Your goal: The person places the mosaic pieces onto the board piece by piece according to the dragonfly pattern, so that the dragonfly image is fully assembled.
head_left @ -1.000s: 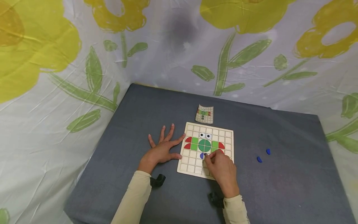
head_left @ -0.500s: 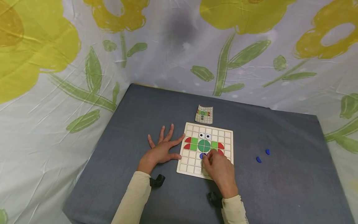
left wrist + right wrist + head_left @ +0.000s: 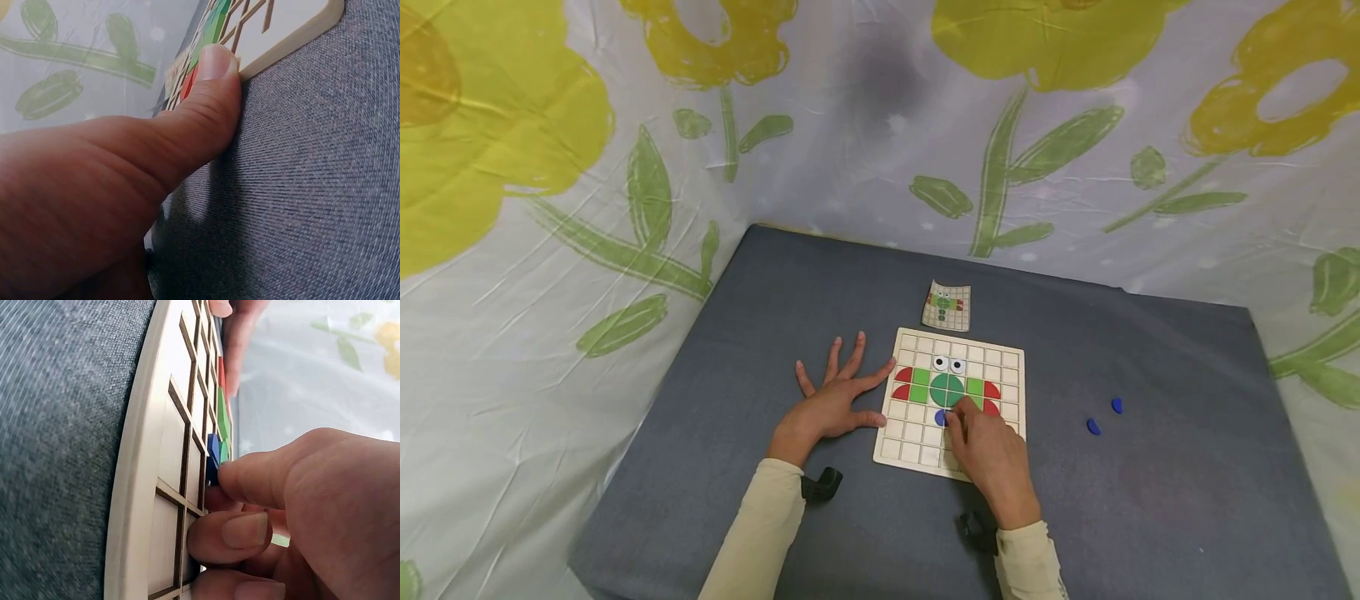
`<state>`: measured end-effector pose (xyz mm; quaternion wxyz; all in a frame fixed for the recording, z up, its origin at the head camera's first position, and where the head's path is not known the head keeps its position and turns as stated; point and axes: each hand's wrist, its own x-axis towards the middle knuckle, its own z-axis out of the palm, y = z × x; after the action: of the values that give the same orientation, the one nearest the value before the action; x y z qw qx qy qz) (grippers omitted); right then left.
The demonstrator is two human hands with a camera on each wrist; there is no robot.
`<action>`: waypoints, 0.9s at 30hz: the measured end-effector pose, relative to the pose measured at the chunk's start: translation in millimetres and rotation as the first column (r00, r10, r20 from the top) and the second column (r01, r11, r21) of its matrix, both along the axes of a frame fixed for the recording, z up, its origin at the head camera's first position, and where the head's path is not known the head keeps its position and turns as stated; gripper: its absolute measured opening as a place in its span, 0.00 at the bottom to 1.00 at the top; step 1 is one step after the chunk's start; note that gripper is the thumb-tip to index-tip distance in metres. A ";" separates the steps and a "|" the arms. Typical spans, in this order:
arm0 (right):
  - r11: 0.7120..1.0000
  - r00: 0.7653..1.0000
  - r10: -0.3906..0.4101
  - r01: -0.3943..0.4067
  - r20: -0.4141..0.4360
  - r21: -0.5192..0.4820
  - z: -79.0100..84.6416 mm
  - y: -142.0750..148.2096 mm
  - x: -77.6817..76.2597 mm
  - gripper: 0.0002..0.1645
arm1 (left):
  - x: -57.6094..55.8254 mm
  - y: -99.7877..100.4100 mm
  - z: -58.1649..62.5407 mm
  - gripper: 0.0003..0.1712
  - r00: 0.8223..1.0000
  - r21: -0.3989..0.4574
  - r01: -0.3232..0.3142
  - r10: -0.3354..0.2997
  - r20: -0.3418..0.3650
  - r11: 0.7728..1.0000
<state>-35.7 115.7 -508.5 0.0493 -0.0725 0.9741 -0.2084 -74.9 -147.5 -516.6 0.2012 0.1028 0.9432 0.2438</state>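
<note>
A square wooden grid board lies on the grey table with coloured pieces in its cells: white eyes, a green circle, light green squares and red quarter-rounds. My left hand has its fingers spread, thumb and index finger touching the board's left edge. Below the green circle sits a blue quarter-round piece. Right beside it, my right hand pinches another blue piece against the board; the fingers mostly hide it in the head view.
Two loose blue pieces, one farther back and one nearer, lie on the table to the right. A slightly curled pattern card lies behind the board. Flower-printed cloth hangs behind and beside the table.
My right hand has shifted slightly left, its fingertips closer to the seated blue piece. The left hand stays at the board's edge.
</note>
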 end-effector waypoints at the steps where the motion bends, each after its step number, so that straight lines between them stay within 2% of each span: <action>1: 1.000 1.000 0.001 -0.001 0.001 0.003 -0.2 -0.1 -0.2 0.10 | -0.1 -0.2 -0.4 0.58 1.000 0.001 0.001 -0.001 0.000 1.000; 14: 1.000 1.000 -0.005 0.004 -0.010 -0.009 -1.2 1.3 -0.9 0.11 | -0.5 0.1 0.0 0.58 1.000 0.003 0.003 -0.003 0.005 1.000; 20: 0.996 1.000 -0.029 0.029 0.009 -0.085 -1.2 8.8 -0.6 0.12 | -0.4 0.3 0.4 0.58 1.000 -0.004 0.004 -0.004 0.006 1.000; 27: 0.980 0.994 -0.086 0.073 -0.064 -0.183 6.2 32.5 -1.3 0.14 | 0.9 0.5 3.0 0.58 1.000 -0.004 -0.002 0.002 -0.003 1.000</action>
<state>-37.0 148.2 -502.3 -0.0008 -0.0450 0.9545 -0.2949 -74.0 -147.0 -513.5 0.1999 0.1019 0.9440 0.2421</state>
